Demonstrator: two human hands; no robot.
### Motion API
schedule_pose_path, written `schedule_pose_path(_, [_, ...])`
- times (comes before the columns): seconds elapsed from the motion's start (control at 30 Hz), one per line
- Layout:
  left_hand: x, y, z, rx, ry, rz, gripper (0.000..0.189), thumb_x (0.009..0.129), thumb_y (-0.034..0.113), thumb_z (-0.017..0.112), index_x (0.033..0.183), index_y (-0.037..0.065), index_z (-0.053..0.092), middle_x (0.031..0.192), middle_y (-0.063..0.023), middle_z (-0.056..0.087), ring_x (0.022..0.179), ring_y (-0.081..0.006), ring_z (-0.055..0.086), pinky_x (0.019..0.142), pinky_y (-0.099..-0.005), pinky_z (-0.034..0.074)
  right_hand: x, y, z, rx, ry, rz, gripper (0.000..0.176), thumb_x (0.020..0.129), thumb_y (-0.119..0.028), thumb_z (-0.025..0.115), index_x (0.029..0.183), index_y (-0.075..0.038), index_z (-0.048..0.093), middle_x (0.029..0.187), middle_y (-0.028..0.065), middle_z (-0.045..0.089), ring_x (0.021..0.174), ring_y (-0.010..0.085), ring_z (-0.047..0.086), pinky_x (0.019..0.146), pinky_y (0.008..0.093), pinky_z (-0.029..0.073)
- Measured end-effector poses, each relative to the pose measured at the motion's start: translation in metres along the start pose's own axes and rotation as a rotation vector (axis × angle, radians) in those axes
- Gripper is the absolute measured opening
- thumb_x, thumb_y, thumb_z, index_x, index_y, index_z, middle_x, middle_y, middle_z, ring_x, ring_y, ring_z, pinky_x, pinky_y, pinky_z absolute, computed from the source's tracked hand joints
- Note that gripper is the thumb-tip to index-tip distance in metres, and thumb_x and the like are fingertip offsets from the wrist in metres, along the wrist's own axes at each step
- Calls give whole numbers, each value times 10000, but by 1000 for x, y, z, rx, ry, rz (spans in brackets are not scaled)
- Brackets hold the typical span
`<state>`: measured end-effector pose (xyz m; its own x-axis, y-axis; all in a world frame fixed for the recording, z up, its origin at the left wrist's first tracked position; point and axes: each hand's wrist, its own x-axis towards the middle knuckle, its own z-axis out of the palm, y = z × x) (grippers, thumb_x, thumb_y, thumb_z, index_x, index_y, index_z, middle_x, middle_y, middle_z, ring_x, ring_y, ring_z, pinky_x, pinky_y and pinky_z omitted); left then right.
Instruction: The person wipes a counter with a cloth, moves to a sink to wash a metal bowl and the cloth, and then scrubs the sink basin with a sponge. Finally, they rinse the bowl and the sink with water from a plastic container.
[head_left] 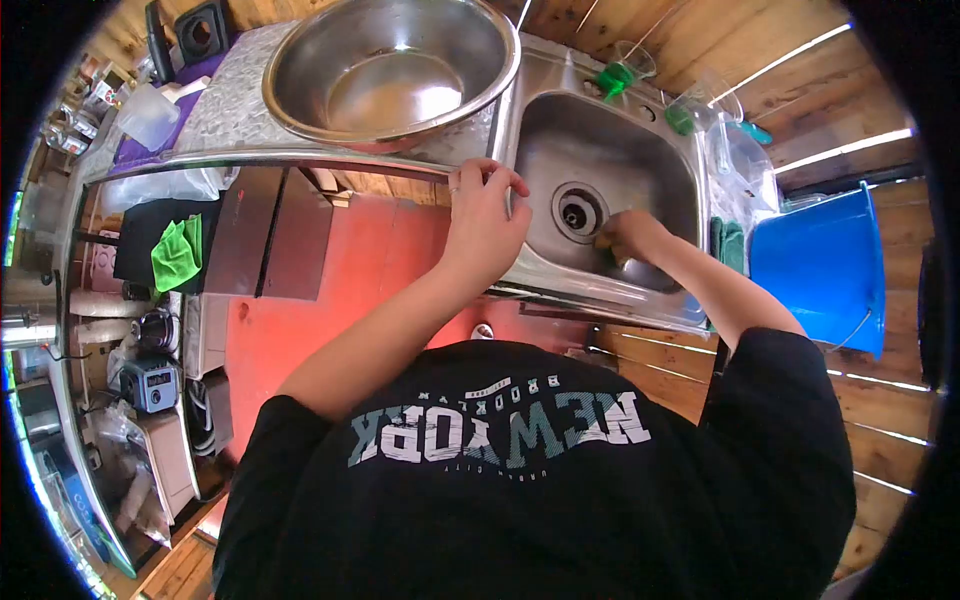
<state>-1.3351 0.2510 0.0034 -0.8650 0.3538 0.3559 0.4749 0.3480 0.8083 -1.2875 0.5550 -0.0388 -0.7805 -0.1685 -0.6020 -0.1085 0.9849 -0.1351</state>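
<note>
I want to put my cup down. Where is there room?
Bare: the sink floor beyond the drain, and inside the steel bowl. Crowded: near the right hand in the basin, and the back rim with glasses.

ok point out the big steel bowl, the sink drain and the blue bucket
steel bowl (390, 95), head view, bare inner bottom of the bowl
sink drain (578, 211), head view, the drain's centre hole
blue bucket (815, 265), head view, its outer side wall

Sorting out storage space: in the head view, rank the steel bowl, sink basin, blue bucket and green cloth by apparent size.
1. Largest: steel bowl and sink basin, which look about alike; the frame edge cuts the bowl.
2. Then: blue bucket.
3. Smallest: green cloth.
</note>
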Motion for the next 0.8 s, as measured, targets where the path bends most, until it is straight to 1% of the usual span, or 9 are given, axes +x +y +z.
schedule_pose_path(0.1, [1, 0, -1, -9, 14, -3, 152, 722, 61, 587, 870, 46, 554, 1077, -181, 422, 1053, -379, 382, 918, -460, 342, 14, -5, -14, -348, 312, -121, 180, 743, -171, 613, 901, -106, 672, 1003, 96, 623, 865, 301, 598, 744, 395, 490])
schedule_pose_path(0.2, [2, 0, 1, -8, 19, 8, 150, 723, 58, 587, 868, 46, 552, 1072, -182, 423, 1046, -381, 386, 912, -460, 347, 49, 1, -22, -674, 365, -336, 147, 779, -184, 589, 877, -133, 686, 1029, 82, 605, 902, 295, 584, 776, 390, 481])
schedule_pose_path(0.23, [1, 0, -1, -3, 15, 13, 149, 723, 57, 587, 867, 47, 552, 1069, -182, 423, 1042, -381, 388, 909, -461, 349, 40, -19, -28, -619, 340, -349, 161, 769, -205, 594, 859, -118, 696, 979, 97, 633, 888, 282, 612, 751, 382, 496])
schedule_pose_path(0.33, [0, -1, -2, -12, 20, 6, 142, 723, 55, 586, 860, 47, 551, 1062, -182, 424, 1030, -383, 394, 897, -462, 355, 49, -32, -6, -322, -8, 156, 274, 695, -244, 659, 898, -60, 674, 966, 123, 630, 894, 309, 609, 779, 401, 492])
schedule_pose_path(0.43, [0, 3, -1, 1, 30, -5, 140, 719, 54, 588, 854, 48, 551, 1058, -182, 424, 1020, -385, 398, 888, -461, 361, 80, -25, 13, 162, 145, 318, 275, 702, -247, 660, 890, -47, 680, 950, 162, 644, 876, 322, 626, 769, 389, 503])
schedule_pose_path(0.53, [3, 3, -2, 0, 29, -23, 132, 726, 64, 591, 855, 61, 565, 1054, -173, 444, 1041, -376, 406, 906, -453, 356, 90, -25, 20, -529, 27, 107, 279, 716, -247, 647, 886, -27, 675, 931, 195, 644, 854, 336, 629, 743, 374, 504])
schedule_pose_path(0.6, [3, 2, -2, -2, 27, -23, 129, 729, 70, 593, 857, 67, 573, 1053, -168, 454, 1054, -372, 408, 917, -450, 353, 92, -21, 22, -343, 92, 197, 263, 718, -265, 649, 889, -69, 687, 937, 159, 659, 856, 323, 635, 738, 373, 508])
schedule_pose_path(0.73, [2, 3, 1, -8, 33, 0, 134, 727, 74, 599, 859, 67, 573, 1061, -169, 454, 1061, -374, 404, 919, -453, 353, 88, -27, 44, 645, 472, 474, 275, 709, -302, 660, 897, -104, 688, 901, 136, 665, 843, 319, 636, 731, 374, 506])
schedule_pose_path(0.8, [1, 3, 1, -18, 31, -1, 141, 720, 70, 598, 857, 64, 567, 1063, -173, 447, 1051, -379, 403, 910, -456, 356, 62, -18, 36, 423, 312, 206, 278, 694, -244, 668, 912, -72, 673, 951, 126, 637, 902, 313, 596, 798, 380, 482])
